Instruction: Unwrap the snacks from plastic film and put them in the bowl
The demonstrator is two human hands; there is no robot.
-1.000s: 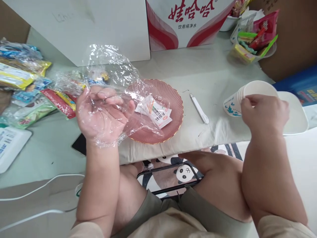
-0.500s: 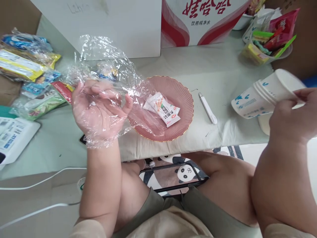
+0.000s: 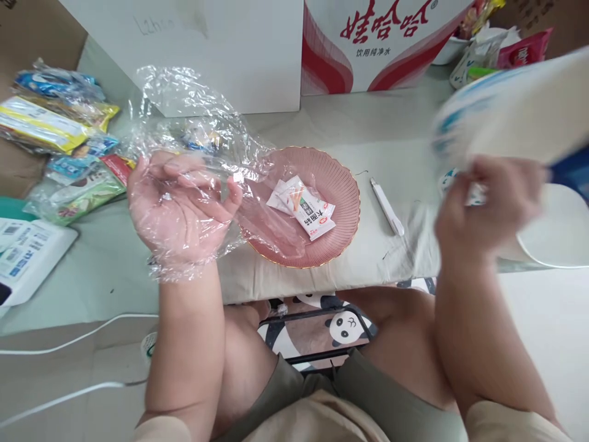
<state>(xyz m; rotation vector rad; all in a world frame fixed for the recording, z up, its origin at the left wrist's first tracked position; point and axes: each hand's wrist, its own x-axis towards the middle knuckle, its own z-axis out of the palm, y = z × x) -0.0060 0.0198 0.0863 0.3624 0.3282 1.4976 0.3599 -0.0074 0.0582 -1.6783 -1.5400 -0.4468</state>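
"Where is the left hand (image 3: 181, 212)?"

"On the left, palm up, inside clear plastic film (image 3: 184, 86). The film surrounds the hand, bunches around the wrist and billows past the fingertips toward the far side. Some of it spreads right, over the left part of the pink plate (image 3: 348, 224)."

"And its fingers?"

"Loosely curled and apart from one another, pinching nothing; they show through the film."

"What about the right hand (image 3: 492, 202)?"

"It's at the right, its fingers bent inward on the near edge of a white paper cup (image 3: 501, 110). The cup rises beyond the fingers, toward the far right, with blue print on its left end. Both are blurred, so I can't tell exactly where each fingertip presses."

"Anything between the hands?"

"The plate, with small white packets (image 3: 308, 212) lying in it, just right of the left hand. Right of the plate, apart from it, a slim white tool (image 3: 386, 207) lies on the tabletop (image 3: 396, 141)."

"And left of the left hand?"

"A heap of wrapped snacks (image 3: 50, 123), toward the far left."
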